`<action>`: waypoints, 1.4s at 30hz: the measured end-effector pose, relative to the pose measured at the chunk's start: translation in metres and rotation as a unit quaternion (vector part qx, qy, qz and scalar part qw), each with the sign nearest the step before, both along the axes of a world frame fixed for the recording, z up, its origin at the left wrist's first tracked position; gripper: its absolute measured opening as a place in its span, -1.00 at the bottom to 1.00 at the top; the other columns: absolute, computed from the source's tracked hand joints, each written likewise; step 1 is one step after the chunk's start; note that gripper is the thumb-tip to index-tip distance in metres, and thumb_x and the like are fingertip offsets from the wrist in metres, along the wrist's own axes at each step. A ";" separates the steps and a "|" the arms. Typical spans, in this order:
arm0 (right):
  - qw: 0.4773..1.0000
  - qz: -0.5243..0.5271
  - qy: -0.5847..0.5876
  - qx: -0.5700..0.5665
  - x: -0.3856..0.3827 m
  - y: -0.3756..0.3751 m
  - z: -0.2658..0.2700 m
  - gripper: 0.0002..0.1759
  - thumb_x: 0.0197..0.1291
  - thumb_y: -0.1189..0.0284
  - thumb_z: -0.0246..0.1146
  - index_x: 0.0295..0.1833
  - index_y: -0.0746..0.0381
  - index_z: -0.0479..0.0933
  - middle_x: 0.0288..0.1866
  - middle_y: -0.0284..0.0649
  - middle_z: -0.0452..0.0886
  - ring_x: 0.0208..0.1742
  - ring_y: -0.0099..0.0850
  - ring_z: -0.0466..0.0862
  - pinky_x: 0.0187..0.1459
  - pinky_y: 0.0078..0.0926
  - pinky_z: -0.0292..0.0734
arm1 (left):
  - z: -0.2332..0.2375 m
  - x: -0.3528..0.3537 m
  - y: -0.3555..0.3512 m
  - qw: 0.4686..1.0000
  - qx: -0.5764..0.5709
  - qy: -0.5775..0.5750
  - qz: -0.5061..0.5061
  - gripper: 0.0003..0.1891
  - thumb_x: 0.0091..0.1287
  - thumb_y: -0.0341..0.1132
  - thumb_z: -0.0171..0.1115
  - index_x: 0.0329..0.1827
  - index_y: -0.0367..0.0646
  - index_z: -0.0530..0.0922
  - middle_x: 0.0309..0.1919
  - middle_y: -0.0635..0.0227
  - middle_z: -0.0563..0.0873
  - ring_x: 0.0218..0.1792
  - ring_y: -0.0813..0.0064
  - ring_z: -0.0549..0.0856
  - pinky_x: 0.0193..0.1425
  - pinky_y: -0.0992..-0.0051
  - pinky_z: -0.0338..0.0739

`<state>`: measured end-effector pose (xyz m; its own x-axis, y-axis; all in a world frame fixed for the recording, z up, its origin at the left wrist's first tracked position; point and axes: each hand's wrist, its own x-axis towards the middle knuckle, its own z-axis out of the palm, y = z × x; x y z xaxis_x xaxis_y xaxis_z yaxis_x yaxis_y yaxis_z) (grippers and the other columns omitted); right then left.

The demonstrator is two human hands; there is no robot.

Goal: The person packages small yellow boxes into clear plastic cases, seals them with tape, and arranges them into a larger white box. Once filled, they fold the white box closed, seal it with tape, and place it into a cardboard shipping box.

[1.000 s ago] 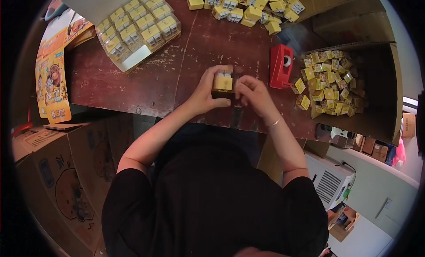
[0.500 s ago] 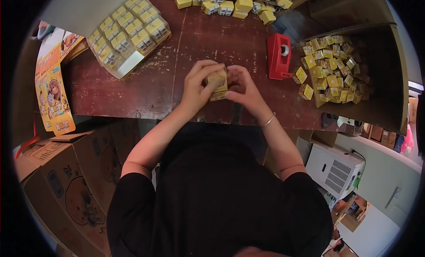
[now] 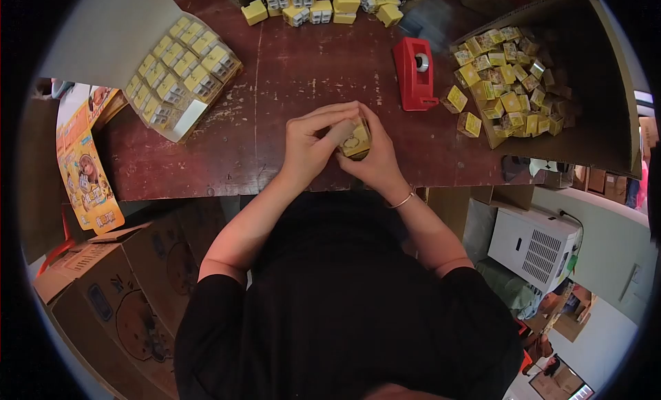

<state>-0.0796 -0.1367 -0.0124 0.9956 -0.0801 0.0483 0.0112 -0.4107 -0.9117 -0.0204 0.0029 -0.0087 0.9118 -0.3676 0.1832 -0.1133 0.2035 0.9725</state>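
My left hand (image 3: pixel 308 144) and right hand (image 3: pixel 375 162) together gripped one yellow box (image 3: pixel 356 140); one tray (image 3: pixel 180 73) seemed nearly filled, the carton (image 3: pixel 592 90) not emptied.

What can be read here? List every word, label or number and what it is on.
No text reads clearly.
On the orange poster: printed characters, too blurred to read.
On the small yellow box, held between the left hand and the right hand: print too small to read.
On the brown carton: a drawing and marks, unreadable.
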 end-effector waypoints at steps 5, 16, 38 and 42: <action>0.999 -0.018 -0.003 0.034 -0.011 -0.005 -0.001 -0.05 -0.20 0.49 0.42 0.40 0.28 0.17 0.28 0.00 0.40 0.31 -0.19 0.45 0.28 -0.32 0.38 | 0.007 0.001 -0.003 0.991 0.073 -0.104 -0.040 -0.76 0.20 -0.49 0.29 -0.07 -0.24 0.69 -0.01 0.11 0.70 0.07 0.20 0.67 0.14 0.38 0.54; 0.990 -0.045 -0.037 0.127 -0.023 -0.032 -0.022 -0.08 -0.18 0.50 0.44 0.38 0.22 0.22 0.16 -0.16 0.43 0.20 -0.29 0.50 0.19 -0.36 0.43 | -0.020 -0.017 -0.037 0.985 -0.033 0.094 -0.140 -0.33 -0.01 -0.49 0.44 0.26 -0.22 0.45 0.18 0.20 0.58 0.21 0.41 0.54 0.20 0.40 0.48; 0.950 -0.286 -0.017 0.125 -0.012 -0.134 -0.024 -0.89 0.14 0.52 0.34 -0.27 0.36 0.67 -0.39 -0.36 0.58 -0.42 -0.64 0.44 -0.34 -0.68 0.35 | -0.042 0.036 -0.101 0.950 0.175 -0.152 -0.208 -0.45 -0.10 -0.36 0.50 0.03 -0.17 0.53 0.21 0.26 0.57 0.16 0.27 0.58 0.30 0.29 0.38; 0.927 -0.206 0.028 0.311 -0.035 -0.113 0.001 -0.89 0.20 0.52 0.29 -0.27 0.35 0.66 -0.37 -0.40 0.60 -0.48 -0.73 0.38 -0.45 -0.77 0.23 | -0.044 0.026 -0.093 0.949 0.246 -0.187 -0.062 -0.44 -0.13 -0.35 0.49 0.04 -0.07 0.55 0.00 0.31 0.66 -0.01 0.18 0.60 0.10 0.27 0.48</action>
<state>-0.1150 -0.2494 -0.0113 0.8741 -0.4487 -0.1861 -0.0848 0.2363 -0.9680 0.0052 -0.0905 -0.0530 0.7606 -0.5931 0.2642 -0.4746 -0.2302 0.8496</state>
